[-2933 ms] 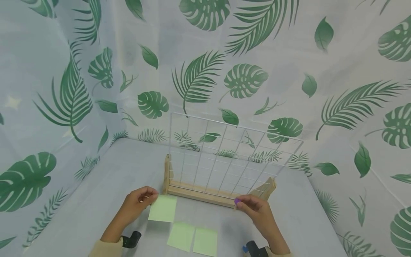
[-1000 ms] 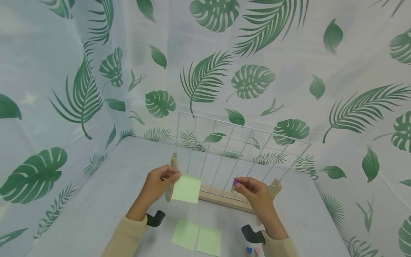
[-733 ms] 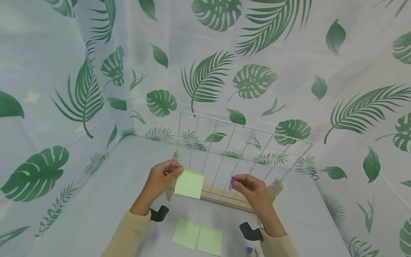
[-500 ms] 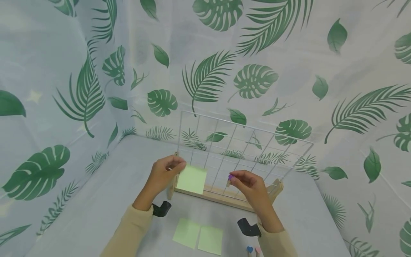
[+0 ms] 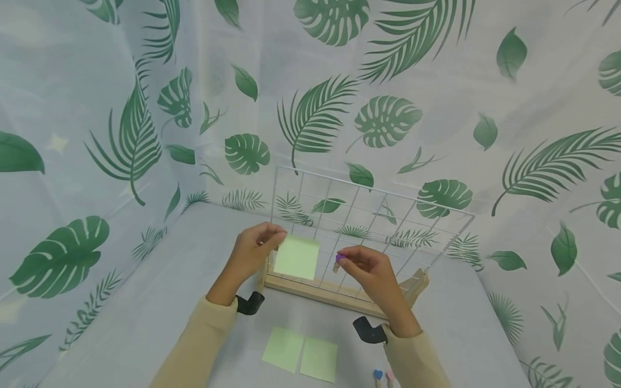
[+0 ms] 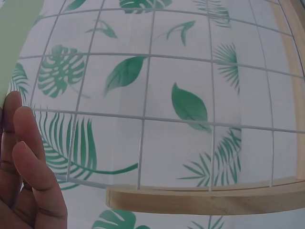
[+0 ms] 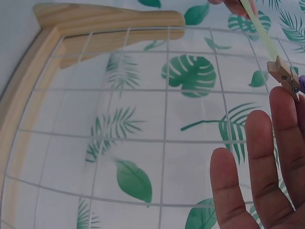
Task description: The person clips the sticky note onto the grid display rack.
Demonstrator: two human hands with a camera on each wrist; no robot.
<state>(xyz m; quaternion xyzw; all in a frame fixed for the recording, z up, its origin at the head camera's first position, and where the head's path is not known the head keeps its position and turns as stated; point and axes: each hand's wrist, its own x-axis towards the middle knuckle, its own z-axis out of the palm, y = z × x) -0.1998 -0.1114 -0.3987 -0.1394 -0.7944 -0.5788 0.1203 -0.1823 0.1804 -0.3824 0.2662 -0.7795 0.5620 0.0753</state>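
My left hand point(image 5: 254, 250) pinches a pale green sticky note point(image 5: 297, 257) by its upper left corner. The note hangs in front of the lower left part of a white wire grid point(image 5: 356, 215). To its right, my right hand point(image 5: 368, 272) pinches a small wooden clothespin point(image 5: 337, 264) with a purple top. In the right wrist view the wooden jaws of the clothespin point(image 6: 9, 43) are hidden from the left wrist view, where only the note's edge and left fingers point(image 6: 35, 171) show.
The grid stands in a wooden base point(image 5: 310, 290) with wooden side supports point(image 5: 416, 285). Two more green notes point(image 5: 283, 349) lie on the table before it. Blue-heart point(image 5: 378, 374) and pink-topped clothespins point(image 5: 390, 376) lie at the front right. A leaf-print sheet point(image 5: 388, 64) hangs behind.
Both hands have risen from near the table toward the grid, the left bringing the note up and right. The right hand has moved left with the clothespin, closer to the note.
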